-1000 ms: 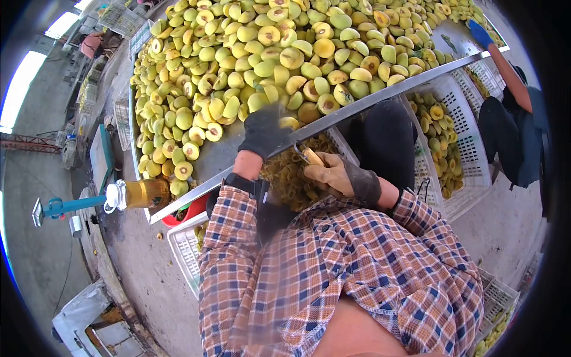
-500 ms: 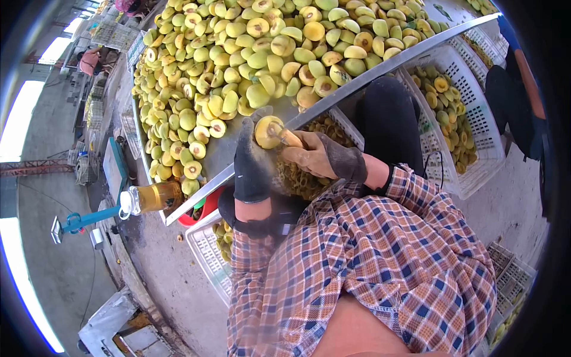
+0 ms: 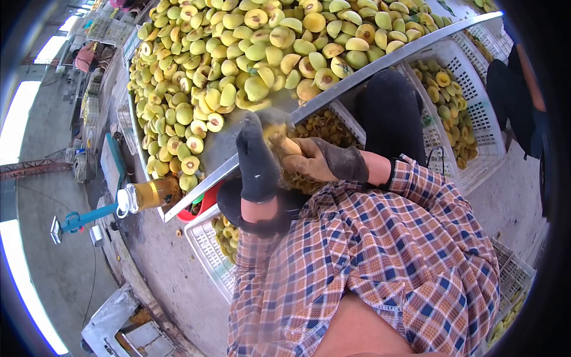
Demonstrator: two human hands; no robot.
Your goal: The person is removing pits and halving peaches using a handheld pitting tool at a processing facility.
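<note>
Fruit halves (image 3: 196, 128) crowd our counter (image 3: 223, 156) on the left; since a moment ago our left hand (image 3: 257, 162) has turned the peach half (image 3: 275, 132) over, so its cut face no longer shows. Its fingers are curled tight round it, while our right hand (image 3: 318, 162) grips the small tool (image 3: 289, 146) pressed against it – pitting seems underway

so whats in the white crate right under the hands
The white crate below the table edge holds small brownish fruit pits or scraps; both gloved hands and the plaid sleeves cover most of it.
</note>
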